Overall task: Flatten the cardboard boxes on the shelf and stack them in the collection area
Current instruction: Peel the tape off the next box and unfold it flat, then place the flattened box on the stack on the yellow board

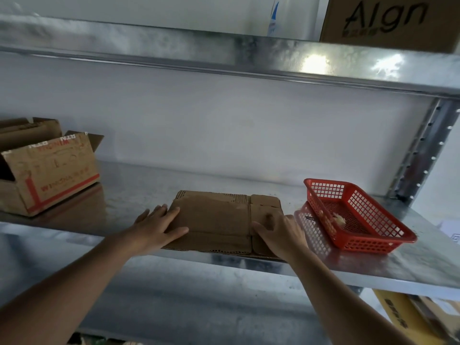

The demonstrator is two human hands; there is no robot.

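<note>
The left hand [159, 226] lies flat with straight fingers on the left end of the flattened box [219, 220], pressing rather than gripping, while the right hand [280, 232] rests on the right end with its fingers loosely bent over the cardboard; whether the thumb hooks under the edge cannot be told. Around them, from biggest down: the metal shelf [373, 267] carries everything, with an upper shelf [174, 46] above holding a printed carton [388, 21] at the right corner. On the left of the working shelf stands an open box [49, 170] with red lettering, flaps up, not yet flattened, and another box [27, 129] sits just behind it. The flattened box lies in the middle near the front lip, its near edge about level with the shelf's edge. Just beside it on the right sits a red plastic basket [358, 220] with something small and pale inside. The step in hand looks like pressing the sheet flat before lifting it off for stacking. The risks: the cardboard may spring open again once the pressure comes off, the sheet may slide off the slick metal lip if pushed forward unevenly, and the right hand, being so near the basket, could nudge it toward the edge when lifting.
</note>
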